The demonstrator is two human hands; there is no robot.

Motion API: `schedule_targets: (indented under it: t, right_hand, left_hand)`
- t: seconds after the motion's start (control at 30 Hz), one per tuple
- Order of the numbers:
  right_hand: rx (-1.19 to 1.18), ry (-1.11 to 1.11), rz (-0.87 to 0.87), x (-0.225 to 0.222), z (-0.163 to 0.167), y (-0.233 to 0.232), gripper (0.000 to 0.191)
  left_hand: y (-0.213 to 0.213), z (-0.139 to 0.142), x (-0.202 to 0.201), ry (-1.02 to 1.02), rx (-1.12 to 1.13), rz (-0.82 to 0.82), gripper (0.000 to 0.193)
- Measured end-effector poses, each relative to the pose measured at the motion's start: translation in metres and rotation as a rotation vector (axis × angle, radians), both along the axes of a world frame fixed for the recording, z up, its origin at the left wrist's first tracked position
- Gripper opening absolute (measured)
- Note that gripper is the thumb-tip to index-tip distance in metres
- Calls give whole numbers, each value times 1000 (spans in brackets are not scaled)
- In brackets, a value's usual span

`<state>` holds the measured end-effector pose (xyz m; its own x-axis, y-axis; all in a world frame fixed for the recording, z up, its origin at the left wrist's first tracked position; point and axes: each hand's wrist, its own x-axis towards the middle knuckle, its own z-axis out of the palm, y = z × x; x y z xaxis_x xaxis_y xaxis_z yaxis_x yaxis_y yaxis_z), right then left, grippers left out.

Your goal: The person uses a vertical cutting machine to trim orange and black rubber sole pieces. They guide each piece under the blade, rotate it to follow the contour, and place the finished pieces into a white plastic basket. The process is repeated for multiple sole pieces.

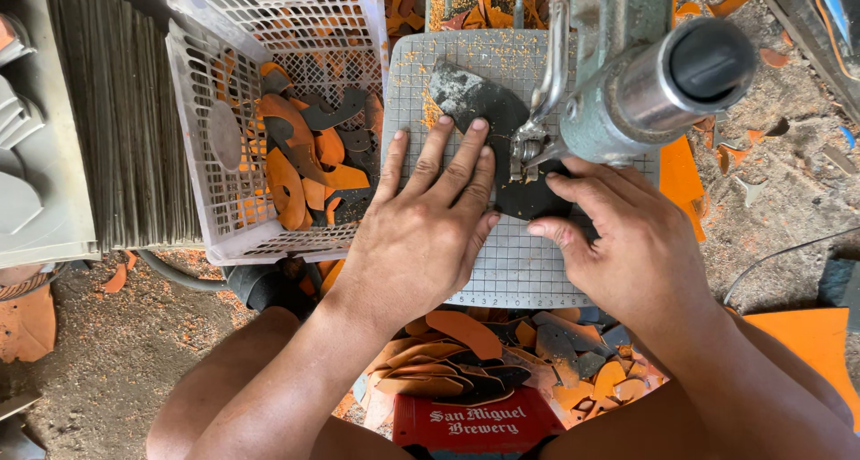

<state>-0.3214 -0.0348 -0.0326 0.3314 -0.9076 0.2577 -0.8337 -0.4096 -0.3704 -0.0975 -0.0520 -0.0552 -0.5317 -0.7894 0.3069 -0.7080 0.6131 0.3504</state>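
a: on the gridded cutting mat (520,263), under the head of the machine (627,93), lies a dark flat piece (488,111), curved like a sole offcut, one end reaching up the mat, the other under the hands.

b: how do the hands sit?

a: the left hand (430,227) lies flat, fingers spread and pressing on the piece. the right hand (627,236) presses its lower end, thumb and forefinger close to the machine's foot. neither is closed round anything; both are open and pushing down.

b: and around the mat?

a: just to the left stands a white plastic basket (193,75) with orange and dark cut shapes (305,155) in it. left of that, a stack of grey sheets (125,111). below the mat, between the person's knees, a heap of orange and grey scraps (484,357) rests on a red crate (488,424). orange dust and bits litter the ground (116,352).
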Motion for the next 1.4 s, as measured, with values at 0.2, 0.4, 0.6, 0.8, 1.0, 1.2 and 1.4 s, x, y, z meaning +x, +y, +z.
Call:
schedule_targets:
  t: [0.2,0.4,0.6,0.8,1.0,1.2,1.4]
  right_hand:
    - [-16,-9,11,-1,-2,-3,37]
    - [-7,-19,2,-2,-1,-5,38]
    - [-17,-22,-4,-4,-3,-8,35]
    - [-20,-10,-43,-7,-8,-11,37]
    - [26,37,-57,-16,-10,-16,34]
    - [-35,19,17,-21,-11,-22,28]
    - [-39,9,24,-21,-11,-25,21]
  left_hand:
    - [0,-1,-1,2,4,10,51]
    - [1,-2,-2,-15,1,38,51]
    - [3,-3,-5,-34,6,74,51]
    - [4,-1,-8,-65,-16,104,52]
    - [7,3,-9,-68,-27,126,50]
    - [9,5,-10,-73,-33,134,52]
    - [10,4,-12,-59,-33,157,51]
